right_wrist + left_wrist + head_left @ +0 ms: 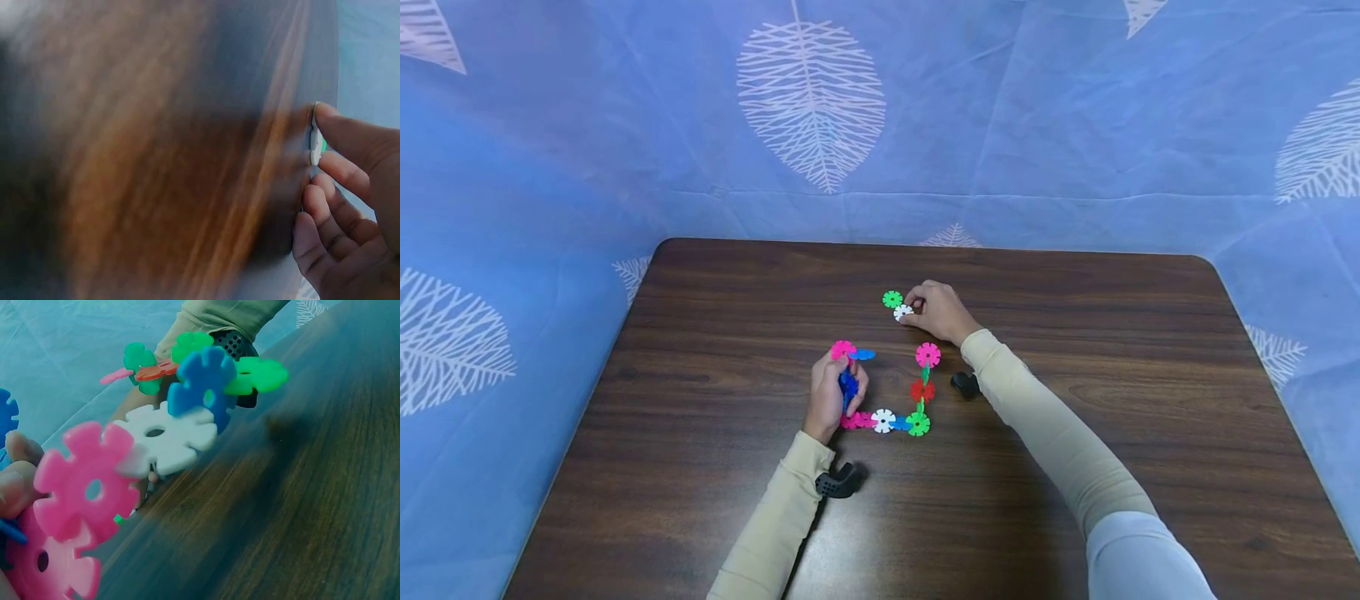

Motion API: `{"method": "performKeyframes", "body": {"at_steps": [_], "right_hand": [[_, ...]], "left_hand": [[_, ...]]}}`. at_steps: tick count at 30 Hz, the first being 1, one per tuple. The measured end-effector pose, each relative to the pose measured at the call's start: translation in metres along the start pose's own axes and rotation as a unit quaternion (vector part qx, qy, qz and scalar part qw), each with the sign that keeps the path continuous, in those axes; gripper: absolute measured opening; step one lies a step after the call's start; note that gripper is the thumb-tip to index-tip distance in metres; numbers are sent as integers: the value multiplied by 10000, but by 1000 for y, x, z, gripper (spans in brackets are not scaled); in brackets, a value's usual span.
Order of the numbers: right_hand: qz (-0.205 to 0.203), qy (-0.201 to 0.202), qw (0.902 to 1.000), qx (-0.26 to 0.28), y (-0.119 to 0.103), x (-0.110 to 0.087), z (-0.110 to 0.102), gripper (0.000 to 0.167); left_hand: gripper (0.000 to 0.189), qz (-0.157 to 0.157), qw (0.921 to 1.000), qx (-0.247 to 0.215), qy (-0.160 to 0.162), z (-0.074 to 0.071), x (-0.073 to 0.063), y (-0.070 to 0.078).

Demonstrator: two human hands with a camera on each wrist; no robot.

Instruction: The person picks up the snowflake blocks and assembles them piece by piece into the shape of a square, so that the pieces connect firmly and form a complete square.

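Observation:
My left hand [827, 398] grips one side of a chain of interlocking plastic snowflake discs, at its dark blue disc [849, 385]. The chain forms an open-topped square: a pink disc [842, 348] and a flat-lying blue disc [863, 354] at its upper left, pink discs [87, 481] and a white disc [165, 434] along the bottom, green and red discs [922, 390] up the right side. Farther back, my right hand [942, 312] pinches a loose white snowflake disc [903, 313] between thumb and fingers. Beside it is a bright green disc [892, 298].
Everything lies on a dark wood-grain table [1075, 333] with rounded far corners. Behind it hangs a blue cloth [962, 108] with white leaf prints. A black wrist camera [840, 481] is strapped to the left forearm, another [965, 385] to the right.

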State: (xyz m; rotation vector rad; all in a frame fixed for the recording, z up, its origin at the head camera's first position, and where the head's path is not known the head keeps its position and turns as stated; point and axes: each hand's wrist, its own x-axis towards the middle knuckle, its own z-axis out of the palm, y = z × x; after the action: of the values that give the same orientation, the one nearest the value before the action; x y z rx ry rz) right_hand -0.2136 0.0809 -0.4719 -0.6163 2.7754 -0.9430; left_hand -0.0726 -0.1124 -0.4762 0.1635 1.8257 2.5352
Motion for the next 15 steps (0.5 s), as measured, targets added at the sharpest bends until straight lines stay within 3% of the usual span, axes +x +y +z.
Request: {"method": "performKeyframes", "body": {"at_steps": [8, 15], "right_hand": [[151, -15, 9994, 297, -2, -6, -2, 29], [437, 185, 9953, 844, 7, -14, -4, 25]], "left_hand": [[20, 93, 9996, -261, 56, 1, 2, -3], [23, -53, 9998, -105, 179, 2, 3, 0]]}}
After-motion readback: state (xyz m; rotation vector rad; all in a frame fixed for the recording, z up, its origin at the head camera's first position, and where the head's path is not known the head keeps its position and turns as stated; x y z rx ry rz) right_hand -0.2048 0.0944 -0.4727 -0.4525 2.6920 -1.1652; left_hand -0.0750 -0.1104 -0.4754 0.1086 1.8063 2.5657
